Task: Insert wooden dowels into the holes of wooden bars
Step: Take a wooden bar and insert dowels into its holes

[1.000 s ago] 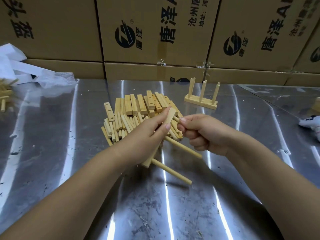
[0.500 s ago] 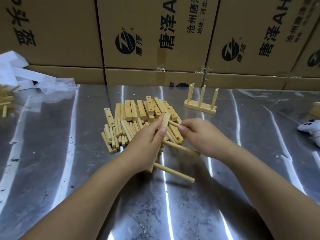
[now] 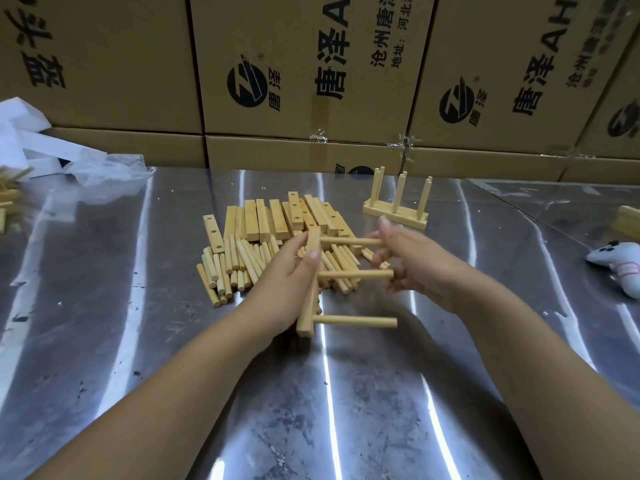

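My left hand point(image 3: 282, 284) grips a wooden bar point(image 3: 309, 308) held on end above the metal table. Three dowels stick out of it to the right: a top dowel point(image 3: 349, 241), a middle dowel point(image 3: 356, 274) and a bottom dowel point(image 3: 356, 321). My right hand point(image 3: 412, 265) is at the free ends of the top and middle dowels, fingers spread and blurred. Behind the hands lies a pile of loose bars point(image 3: 277, 220) and short dowels point(image 3: 235, 268).
A finished bar with three upright dowels point(image 3: 394, 211) stands at the back right. Cardboard boxes point(image 3: 311, 74) wall off the far edge. White plastic wrap point(image 3: 52, 154) and more wooden pieces point(image 3: 7, 195) lie at far left, a white game controller point(image 3: 620, 265) at right.
The third dowel now sits in the bar's top hole. My right hand has let go and opened beside the dowel ends, and the bar has turned so the dowels point right.
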